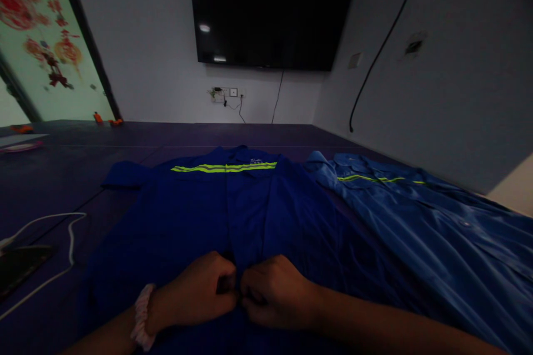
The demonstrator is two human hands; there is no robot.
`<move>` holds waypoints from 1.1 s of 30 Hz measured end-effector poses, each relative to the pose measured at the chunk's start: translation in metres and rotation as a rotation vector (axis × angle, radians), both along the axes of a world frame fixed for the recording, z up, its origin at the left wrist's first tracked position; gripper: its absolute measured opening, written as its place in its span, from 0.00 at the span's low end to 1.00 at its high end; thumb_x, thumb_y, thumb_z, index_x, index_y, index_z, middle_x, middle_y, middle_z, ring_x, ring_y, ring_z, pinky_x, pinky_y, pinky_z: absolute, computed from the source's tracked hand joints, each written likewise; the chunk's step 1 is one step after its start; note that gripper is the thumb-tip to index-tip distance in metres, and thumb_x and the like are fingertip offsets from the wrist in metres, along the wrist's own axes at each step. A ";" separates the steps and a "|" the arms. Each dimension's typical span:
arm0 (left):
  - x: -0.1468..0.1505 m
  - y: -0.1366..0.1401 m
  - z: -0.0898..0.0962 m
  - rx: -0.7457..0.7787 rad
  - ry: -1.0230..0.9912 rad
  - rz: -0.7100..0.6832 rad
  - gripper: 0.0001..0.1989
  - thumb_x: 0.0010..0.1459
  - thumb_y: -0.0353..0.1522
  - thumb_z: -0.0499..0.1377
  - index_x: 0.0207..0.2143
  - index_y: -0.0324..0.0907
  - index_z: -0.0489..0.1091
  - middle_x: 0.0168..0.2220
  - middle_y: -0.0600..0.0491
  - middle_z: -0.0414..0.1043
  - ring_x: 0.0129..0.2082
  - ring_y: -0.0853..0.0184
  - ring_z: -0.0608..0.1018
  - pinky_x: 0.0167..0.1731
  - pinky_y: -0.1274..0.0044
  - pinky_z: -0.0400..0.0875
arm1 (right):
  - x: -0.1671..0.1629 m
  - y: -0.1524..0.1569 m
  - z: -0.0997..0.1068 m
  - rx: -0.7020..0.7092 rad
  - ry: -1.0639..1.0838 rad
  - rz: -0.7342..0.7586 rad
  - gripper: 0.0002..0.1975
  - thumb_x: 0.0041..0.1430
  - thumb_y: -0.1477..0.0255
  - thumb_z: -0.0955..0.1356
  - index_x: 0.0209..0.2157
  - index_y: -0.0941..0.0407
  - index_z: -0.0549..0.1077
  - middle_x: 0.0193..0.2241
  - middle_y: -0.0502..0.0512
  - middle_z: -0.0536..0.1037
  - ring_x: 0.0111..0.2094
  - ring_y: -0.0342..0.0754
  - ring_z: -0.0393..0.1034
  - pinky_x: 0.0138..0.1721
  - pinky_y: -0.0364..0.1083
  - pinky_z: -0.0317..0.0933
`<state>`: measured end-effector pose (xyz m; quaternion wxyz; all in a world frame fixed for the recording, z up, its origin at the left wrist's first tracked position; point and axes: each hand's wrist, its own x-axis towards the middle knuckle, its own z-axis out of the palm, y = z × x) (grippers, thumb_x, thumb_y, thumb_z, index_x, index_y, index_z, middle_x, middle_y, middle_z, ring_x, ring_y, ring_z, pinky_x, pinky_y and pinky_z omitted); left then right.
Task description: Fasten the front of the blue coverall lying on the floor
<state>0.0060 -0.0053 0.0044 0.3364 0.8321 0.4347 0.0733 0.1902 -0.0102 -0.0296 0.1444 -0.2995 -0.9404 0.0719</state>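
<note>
dark mat (62, 177) underneath; left hand (200, 291) and right hand (275, 294), each grip pinched on blue jacket (200, 211) front.

A lighter blue work jacket (416, 216) was laid flat on the dark purple floor (62, 177) at the right. A black television (270, 11) was mounted on the wall. A white cable (62, 233) and a phone (19, 266) were left nearby.

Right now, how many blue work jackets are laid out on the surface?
2. One dark blue jacket lies under both hands, in the middle; a lighter blue jacket lies to its right, by the wall.
</note>
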 end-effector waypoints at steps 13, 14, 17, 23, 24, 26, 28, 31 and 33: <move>0.001 0.000 0.001 0.035 0.062 -0.020 0.06 0.45 0.27 0.52 0.19 0.38 0.65 0.19 0.57 0.67 0.20 0.74 0.65 0.21 0.81 0.53 | 0.000 0.001 -0.003 -0.015 0.091 0.012 0.02 0.48 0.74 0.65 0.28 0.57 0.69 0.21 0.46 0.73 0.20 0.39 0.63 0.21 0.39 0.47; 0.001 0.000 0.001 0.045 0.068 -0.011 0.06 0.45 0.27 0.52 0.19 0.38 0.66 0.19 0.57 0.67 0.20 0.74 0.65 0.21 0.81 0.53 | 0.000 0.001 -0.003 -0.018 0.097 0.012 0.02 0.48 0.74 0.65 0.28 0.57 0.69 0.21 0.46 0.72 0.20 0.39 0.63 0.21 0.39 0.47; 0.002 -0.001 0.001 0.067 0.081 0.015 0.06 0.45 0.27 0.52 0.19 0.38 0.67 0.20 0.56 0.69 0.20 0.74 0.65 0.21 0.81 0.53 | 0.000 0.001 -0.003 -0.016 0.091 0.013 0.02 0.49 0.74 0.65 0.28 0.57 0.69 0.21 0.46 0.72 0.20 0.39 0.63 0.21 0.39 0.47; 0.001 0.000 0.002 0.041 0.098 -0.006 0.07 0.45 0.27 0.52 0.20 0.38 0.67 0.20 0.56 0.69 0.20 0.74 0.64 0.21 0.80 0.52 | 0.001 0.000 -0.003 -0.010 0.078 0.015 0.01 0.49 0.74 0.65 0.27 0.57 0.68 0.21 0.47 0.73 0.20 0.39 0.64 0.21 0.39 0.47; 0.001 0.000 0.003 0.038 0.102 -0.004 0.07 0.45 0.27 0.52 0.20 0.38 0.67 0.19 0.56 0.68 0.20 0.74 0.64 0.20 0.80 0.52 | 0.001 0.000 -0.003 -0.007 0.080 0.012 0.01 0.49 0.74 0.65 0.27 0.57 0.68 0.21 0.47 0.73 0.20 0.39 0.64 0.21 0.39 0.47; 0.002 0.000 0.003 0.052 0.114 0.003 0.07 0.45 0.27 0.52 0.20 0.38 0.67 0.19 0.56 0.68 0.20 0.74 0.64 0.21 0.80 0.52 | 0.001 0.000 -0.003 0.001 0.084 0.015 0.01 0.50 0.74 0.65 0.28 0.57 0.68 0.21 0.46 0.73 0.20 0.39 0.64 0.21 0.40 0.47; 0.002 -0.001 0.003 0.075 0.120 0.009 0.06 0.45 0.27 0.52 0.19 0.38 0.66 0.19 0.56 0.67 0.20 0.74 0.64 0.21 0.80 0.52 | 0.001 0.000 -0.003 0.010 0.084 0.020 0.02 0.50 0.74 0.64 0.29 0.57 0.68 0.22 0.46 0.73 0.21 0.39 0.64 0.21 0.40 0.47; 0.002 -0.001 0.003 0.089 0.096 0.007 0.07 0.45 0.27 0.51 0.17 0.38 0.64 0.18 0.57 0.65 0.19 0.75 0.62 0.20 0.80 0.51 | 0.001 0.000 -0.002 0.014 0.069 0.025 0.02 0.51 0.74 0.64 0.29 0.57 0.68 0.22 0.47 0.73 0.21 0.39 0.65 0.21 0.40 0.48; 0.002 -0.001 0.003 0.078 0.081 -0.006 0.07 0.45 0.27 0.51 0.17 0.39 0.63 0.17 0.58 0.64 0.18 0.75 0.61 0.19 0.80 0.50 | 0.001 0.000 -0.002 0.016 0.067 0.024 0.03 0.51 0.74 0.64 0.29 0.57 0.69 0.22 0.47 0.74 0.21 0.39 0.65 0.21 0.40 0.48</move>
